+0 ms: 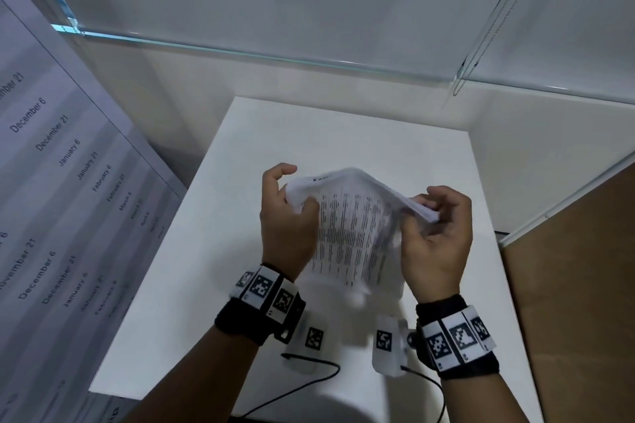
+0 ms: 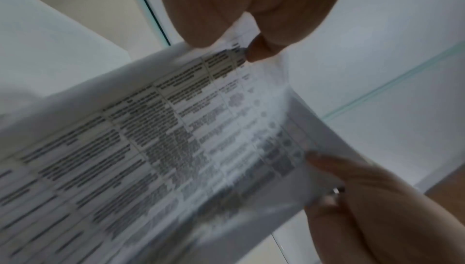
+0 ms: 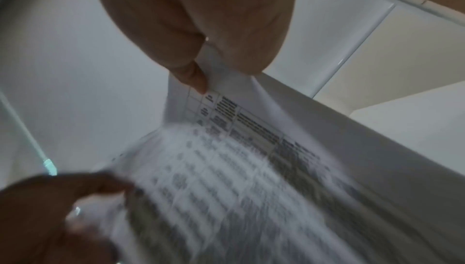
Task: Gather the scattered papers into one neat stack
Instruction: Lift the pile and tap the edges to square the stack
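Left hand (image 1: 287,220) and right hand (image 1: 434,233) pinching paper stack (image 1: 350,227) edges, above white table (image 1: 192,285)

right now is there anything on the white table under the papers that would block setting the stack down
Nothing visible does. Both the left hand and right hand grip the papers above the white table, and the surface seen around them is bare. The patch directly beneath the sheets is hidden.

Black wristbands (image 1: 256,316) w/ b&w marker tags
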